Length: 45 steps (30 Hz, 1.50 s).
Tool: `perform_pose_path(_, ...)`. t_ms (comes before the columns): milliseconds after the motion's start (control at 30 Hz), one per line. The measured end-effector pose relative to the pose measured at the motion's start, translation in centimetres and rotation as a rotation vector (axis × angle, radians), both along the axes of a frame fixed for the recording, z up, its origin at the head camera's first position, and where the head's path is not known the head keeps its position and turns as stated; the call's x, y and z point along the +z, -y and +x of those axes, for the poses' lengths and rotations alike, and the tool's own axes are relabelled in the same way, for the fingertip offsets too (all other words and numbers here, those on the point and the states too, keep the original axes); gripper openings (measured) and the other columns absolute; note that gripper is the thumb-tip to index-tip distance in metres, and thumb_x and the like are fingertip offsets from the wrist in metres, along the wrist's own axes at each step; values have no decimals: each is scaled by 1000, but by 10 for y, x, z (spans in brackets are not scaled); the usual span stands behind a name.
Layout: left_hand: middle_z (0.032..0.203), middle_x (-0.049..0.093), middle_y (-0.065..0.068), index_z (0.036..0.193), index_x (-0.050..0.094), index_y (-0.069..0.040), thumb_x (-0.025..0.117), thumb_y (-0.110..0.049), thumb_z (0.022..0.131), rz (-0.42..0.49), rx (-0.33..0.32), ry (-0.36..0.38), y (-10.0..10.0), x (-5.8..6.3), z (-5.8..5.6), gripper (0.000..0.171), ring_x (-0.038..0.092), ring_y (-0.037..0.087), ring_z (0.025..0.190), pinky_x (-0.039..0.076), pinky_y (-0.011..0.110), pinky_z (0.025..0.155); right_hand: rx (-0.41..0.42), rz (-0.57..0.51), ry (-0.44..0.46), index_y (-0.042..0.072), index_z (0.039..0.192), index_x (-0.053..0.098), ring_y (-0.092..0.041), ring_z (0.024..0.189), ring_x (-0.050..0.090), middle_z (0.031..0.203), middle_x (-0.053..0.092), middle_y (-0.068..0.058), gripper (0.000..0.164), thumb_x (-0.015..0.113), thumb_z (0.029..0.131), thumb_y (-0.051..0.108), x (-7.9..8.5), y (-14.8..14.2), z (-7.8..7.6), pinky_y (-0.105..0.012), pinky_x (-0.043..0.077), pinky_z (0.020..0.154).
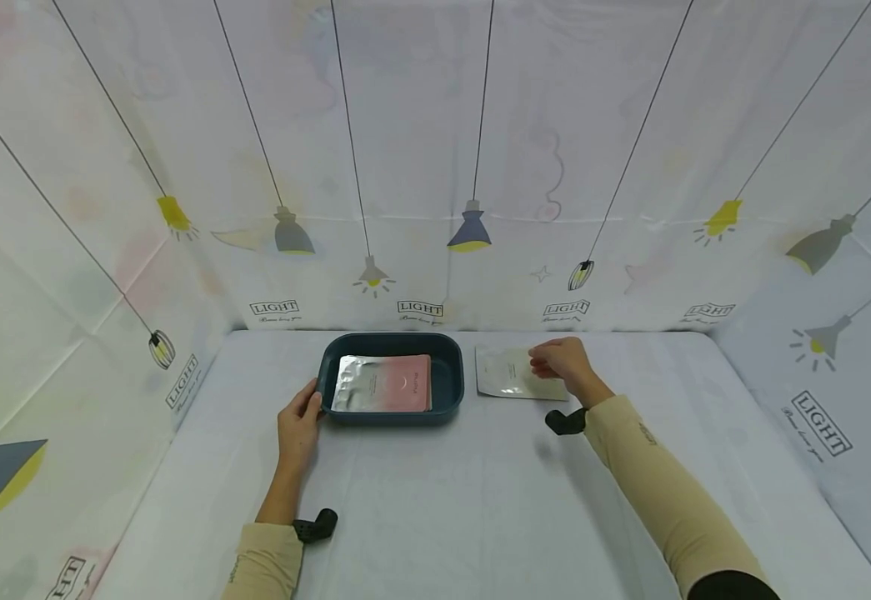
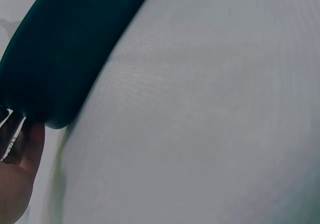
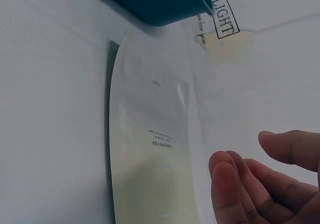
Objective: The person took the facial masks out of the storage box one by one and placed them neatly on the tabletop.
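A dark teal tray (image 1: 390, 420) stands at the back of the table, with silver-and-pink face mask packets (image 1: 382, 383) lying in it, one on top of another. At its left end my left hand (image 1: 300, 429) touches the outer wall; in the left wrist view the fingers (image 2: 33, 146) reach fairly straight to the tray's end. To the right of the tray, a pale silver-and-cream face mask packet (image 1: 506, 373) lies flat on the table. My right hand (image 1: 564, 364) hovers over this packet's right part, fingers loosely bent, thumb apart from them, holding nothing.
A white cloth covers the table (image 1: 435, 508). Behind it hangs a white curtain (image 1: 405, 125) printed with lamps, which also closes off both sides. Each wrist wears a small black camera, such as the right one (image 1: 565, 422).
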<state>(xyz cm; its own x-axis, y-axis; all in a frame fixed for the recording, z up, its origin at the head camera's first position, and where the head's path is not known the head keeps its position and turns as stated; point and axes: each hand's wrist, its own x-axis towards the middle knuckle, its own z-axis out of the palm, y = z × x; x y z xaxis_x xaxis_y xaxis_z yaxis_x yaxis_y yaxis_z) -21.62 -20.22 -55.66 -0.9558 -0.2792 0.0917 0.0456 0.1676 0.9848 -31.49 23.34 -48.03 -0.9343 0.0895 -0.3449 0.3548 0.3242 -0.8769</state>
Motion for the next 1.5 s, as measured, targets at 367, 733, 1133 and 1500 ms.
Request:
perform_pose_path(367,145,51,14,143,47,-5,47,-22,104,3,-5,9,0,2,1,42,55,28,126,49,4,81,26,-8,-20,-11,119,60,-13,67,66,84,68,-8,34,63,93,11,13,20,-5,-26,59,67)
perform_pose_path(733,147,47,22,142,44,4,44,-12,104,47,-38,60,-6,29,12,42,51,36,130,52,15,88,78,5,-2,-7,124,60,-15,76,66,105,68,-16,37,61,95,16,32,38,-5,-25,59,71)
perform_pose_path(1133,144,52,16,142,48,-4,46,-22,104,10,9,11,-2,2,-1,42,56,30,125,50,6,82,163,-12,-55,-7,123,60,-19,79,67,109,67,-21,36,60,96,17,42,59,-1,-28,60,76)
perform_pose_path(1500,145,51,14,143,48,-5,46,-19,104,15,2,19,0,2,1,41,56,28,125,50,5,81,192,-41,-67,-9,120,62,-17,74,67,104,68,-20,34,61,94,14,46,88,-5,-30,60,75)
